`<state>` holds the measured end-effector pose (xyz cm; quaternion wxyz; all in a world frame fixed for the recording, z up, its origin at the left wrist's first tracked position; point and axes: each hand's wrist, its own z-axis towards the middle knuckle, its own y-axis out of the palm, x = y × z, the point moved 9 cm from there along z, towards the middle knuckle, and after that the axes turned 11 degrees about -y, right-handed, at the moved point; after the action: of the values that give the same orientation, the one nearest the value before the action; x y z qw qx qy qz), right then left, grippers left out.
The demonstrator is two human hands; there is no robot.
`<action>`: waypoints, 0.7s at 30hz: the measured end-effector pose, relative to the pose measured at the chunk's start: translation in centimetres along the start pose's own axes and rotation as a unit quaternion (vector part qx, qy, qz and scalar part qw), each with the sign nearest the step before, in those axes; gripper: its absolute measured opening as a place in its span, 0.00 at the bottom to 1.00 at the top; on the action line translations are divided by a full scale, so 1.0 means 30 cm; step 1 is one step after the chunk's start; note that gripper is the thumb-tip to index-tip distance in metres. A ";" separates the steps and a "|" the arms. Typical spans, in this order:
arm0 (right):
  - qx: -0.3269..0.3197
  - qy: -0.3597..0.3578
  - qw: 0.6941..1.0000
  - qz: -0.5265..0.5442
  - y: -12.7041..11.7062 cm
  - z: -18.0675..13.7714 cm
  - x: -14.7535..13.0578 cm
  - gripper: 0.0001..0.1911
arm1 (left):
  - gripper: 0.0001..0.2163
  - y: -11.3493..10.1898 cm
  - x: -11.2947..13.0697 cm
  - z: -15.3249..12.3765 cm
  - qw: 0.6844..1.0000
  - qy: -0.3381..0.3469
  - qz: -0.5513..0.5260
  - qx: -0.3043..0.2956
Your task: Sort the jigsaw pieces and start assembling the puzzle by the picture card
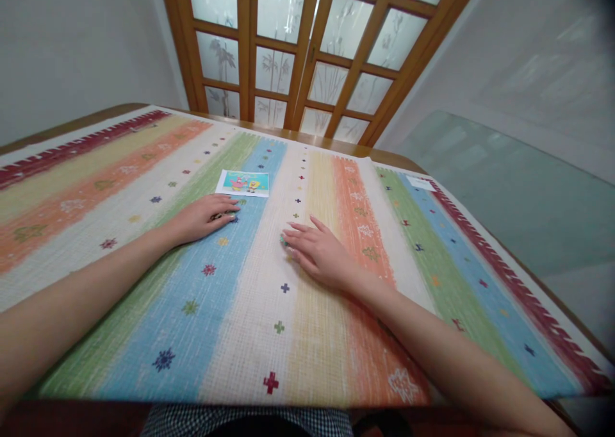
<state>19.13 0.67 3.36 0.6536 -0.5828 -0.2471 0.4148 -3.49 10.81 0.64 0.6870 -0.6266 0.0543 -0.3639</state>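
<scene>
My left hand [206,218] rests palm down on the striped tablecloth [254,257], its fingers stretched to the right and holding nothing. Just beyond its fingertips lies a small printed card [244,184], with two cartoon figures, one pink and one yellow, on a turquoise ground and a white border. My right hand [319,250] is laid on the pale and yellow stripes, palm toward the cloth. Its fingers are extended and slightly apart, pointing left. I see nothing in it, though the underside of both palms is hidden.
A white piece of paper [420,182] lies near the far right edge of the table. Wooden doors [312,46] with frosted panes stand behind it. To the right is a greenish glass-like panel [509,187]. A checked garment [192,421] shows below the near edge.
</scene>
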 end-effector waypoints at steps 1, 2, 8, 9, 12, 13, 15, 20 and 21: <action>-0.012 0.007 1.000 -0.005 0.003 -0.017 -0.014 0.20 | 0.22 0.000 0.001 0.001 1.000 -0.002 0.000 0.000; -0.023 0.016 1.000 -0.009 0.008 -0.024 -0.023 0.22 | 0.23 -0.001 0.003 0.001 1.000 -0.005 -0.001 0.001; -0.051 0.008 0.999 -0.012 0.072 0.120 -0.060 0.28 | 0.27 -0.038 -0.022 -0.013 0.992 -0.079 -0.090 0.029; -0.049 0.001 0.999 -0.010 0.086 0.161 -0.066 0.29 | 0.27 -0.043 -0.033 -0.017 0.988 -0.097 -0.115 0.031; -0.037 -0.008 0.999 0.013 0.128 0.279 -0.081 0.33 | 0.28 -0.056 -0.060 -0.026 0.973 -0.131 -0.182 0.046; -0.034 -0.009 0.999 0.020 0.141 0.313 -0.086 0.34 | 0.28 -0.061 -0.066 -0.027 0.969 -0.134 -0.199 0.056; -0.029 -0.006 0.999 0.031 0.163 0.370 -0.096 0.36 | 0.29 -0.074 -0.076 -0.028 0.961 -0.135 -0.230 0.079; -0.021 0.023 0.998 0.047 0.168 0.432 -0.104 0.37 | 0.30 -0.104 -0.080 -0.033 0.957 -0.152 -0.218 0.120; -0.016 0.029 0.998 0.046 0.153 0.430 -0.100 0.36 | 0.29 -0.112 -0.075 -0.037 0.959 -0.155 -0.199 0.128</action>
<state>5.95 5.26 1.96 0.6315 -0.6156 -0.2073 0.4234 -7.18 11.34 2.59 0.6750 -0.5802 -0.2261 -0.3956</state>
